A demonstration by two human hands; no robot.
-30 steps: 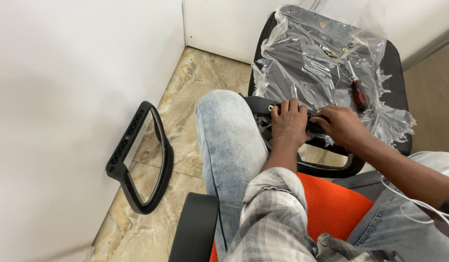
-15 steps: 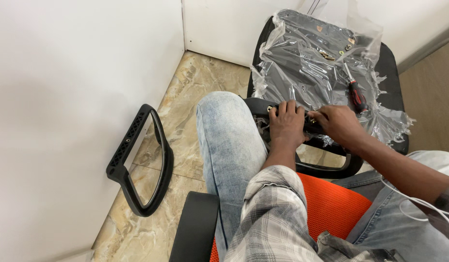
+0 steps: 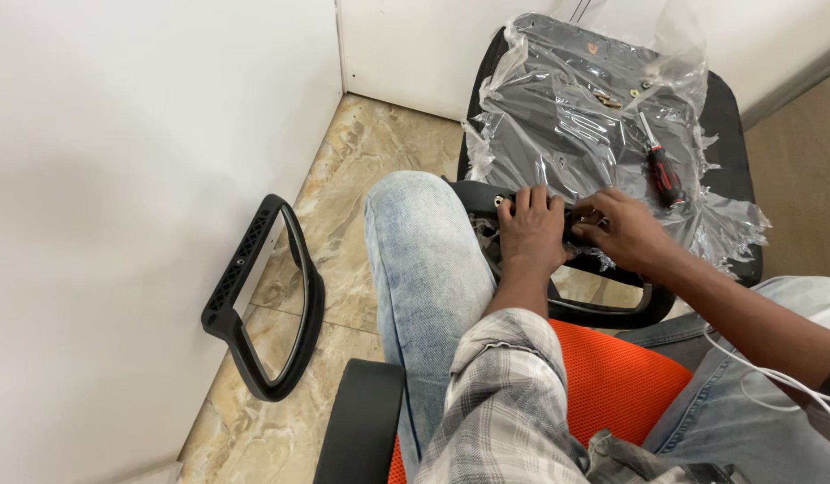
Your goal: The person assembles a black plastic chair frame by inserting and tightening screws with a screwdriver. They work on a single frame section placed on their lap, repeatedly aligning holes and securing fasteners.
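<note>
A spare black armrest (image 3: 264, 300) leans against the white wall (image 3: 119, 224) on my far left, its lower end on the marbled floor tiles (image 3: 361, 170), well apart from my hands. Next comes my left knee (image 3: 424, 251) in pale jeans, raised and bent, with the black edge of the seat (image 3: 361, 430) I sit on below it and its orange mesh (image 3: 612, 376) between my legs.

Just right of the knee, my left hand (image 3: 530, 235) lies over the top bar of a second armrest (image 3: 603, 309), fingers curled down on it, gripping it. The plaid sleeve (image 3: 509, 394) covers that forearm. This armrest rests across my lap, its loop curving below my wrists, its top end touching the knee.

My right hand (image 3: 623, 231) sits just beside the left, fingertips pinched at a small fitting on the same bar; I cannot tell whether it holds a screw or only presses there.

Beyond the hands, a black chair seat (image 3: 733, 116) wrapped in clear plastic (image 3: 558, 125) lies on the floor. A red and black screwdriver (image 3: 661, 172) rests on the plastic, near my right hand but not touching it, and a few small metal fittings (image 3: 612, 97) lie further up. A white cable (image 3: 773, 376) crosses my right thigh.
</note>
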